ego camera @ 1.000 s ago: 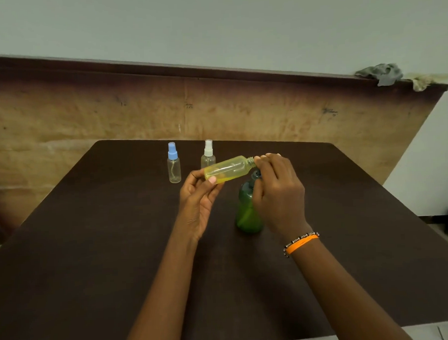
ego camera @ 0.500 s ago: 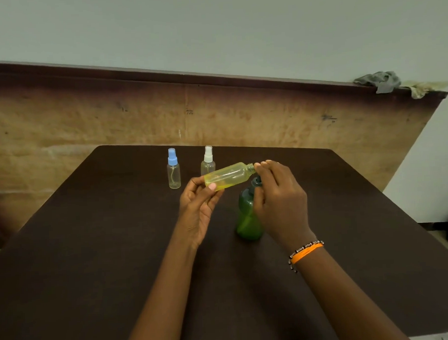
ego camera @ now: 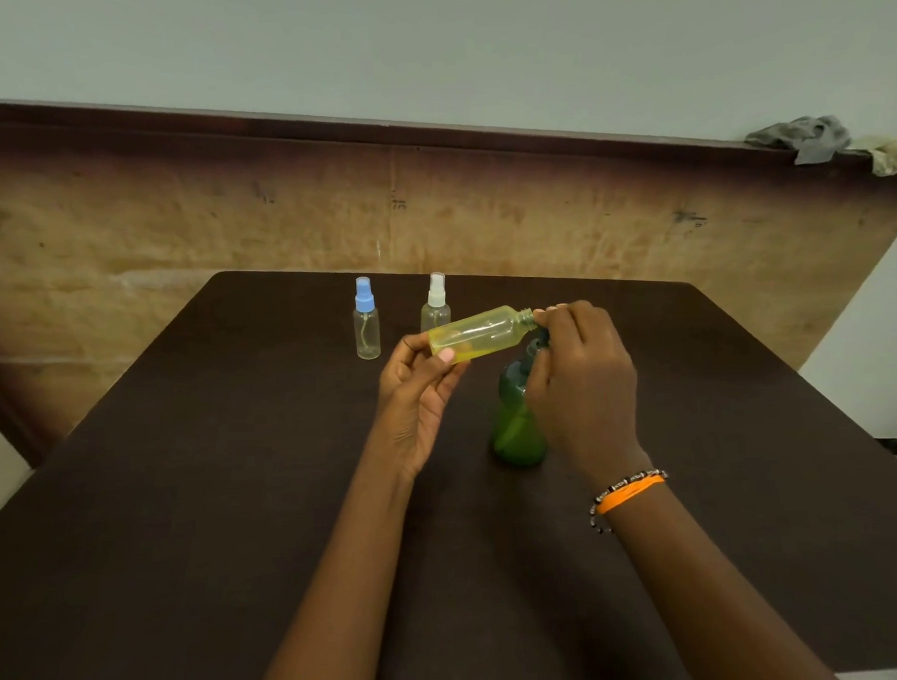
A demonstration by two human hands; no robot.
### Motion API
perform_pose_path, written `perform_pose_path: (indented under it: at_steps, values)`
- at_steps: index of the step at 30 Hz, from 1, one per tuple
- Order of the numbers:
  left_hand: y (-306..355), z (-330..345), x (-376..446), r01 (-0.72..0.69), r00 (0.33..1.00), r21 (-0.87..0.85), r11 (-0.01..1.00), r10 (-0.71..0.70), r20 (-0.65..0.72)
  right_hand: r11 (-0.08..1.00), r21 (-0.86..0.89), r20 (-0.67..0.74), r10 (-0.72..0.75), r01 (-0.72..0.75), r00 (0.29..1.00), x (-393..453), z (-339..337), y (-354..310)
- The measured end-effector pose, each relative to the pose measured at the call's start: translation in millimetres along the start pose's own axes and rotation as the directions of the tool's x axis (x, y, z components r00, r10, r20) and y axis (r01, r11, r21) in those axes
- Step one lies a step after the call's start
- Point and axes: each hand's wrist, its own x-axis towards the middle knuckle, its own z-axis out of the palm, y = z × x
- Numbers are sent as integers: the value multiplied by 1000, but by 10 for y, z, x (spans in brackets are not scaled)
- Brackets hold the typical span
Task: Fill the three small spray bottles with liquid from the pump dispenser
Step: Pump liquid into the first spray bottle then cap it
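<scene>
Grey rag [ego camera: 801, 137] and pale cloth [ego camera: 890, 153] lie atop wooden board [ego camera: 174, 233].

The right hand [ego camera: 582, 380] hides the pump head of the green translucent plastic dispenser bottle [ego camera: 514, 429]. The yellow-tinted plastic bottle [ego camera: 479, 333] covers the lower body of the white-capped clear spray bottle [ego camera: 436, 301].

Over the last second the yellow bottle [ego camera: 474, 334], pinched at its base by the left hand [ego camera: 416, 387], tipped a little flatter, its open threaded neck drawing level with the right hand's fingertips [ego camera: 547, 314]. The right hand [ego camera: 582, 380] slid slightly rightward off the green pump dispenser [ego camera: 514, 424], baring more of its upper body. The head camera dipped, then rose again.
</scene>
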Motion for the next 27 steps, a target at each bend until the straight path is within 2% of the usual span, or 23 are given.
perform_pose_path:
  at_steps: [3,10,17,24,27]
  values:
    - [-10,-11,3,7,1000,-3,1000,-7,-6,1000,23,-38,10,-9,999,-58,98,40]
    - [-19,-8,-19,22,1000,19,1000,-23,1,1000,-15,61,-25,26,998,99,-40,47]
    - [-27,-26,-1,35,999,14,999,-35,0,1000,-18,-39,-11,11,999,-24,89,71]
    - [-37,-20,-18,38,999,32,999,-39,18,999,26,69,-37,35,997,165,-42,75]
    - [-32,-29,-7,43,999,33,999,-44,19,1000,17,33,-21,21,999,146,-20,49]
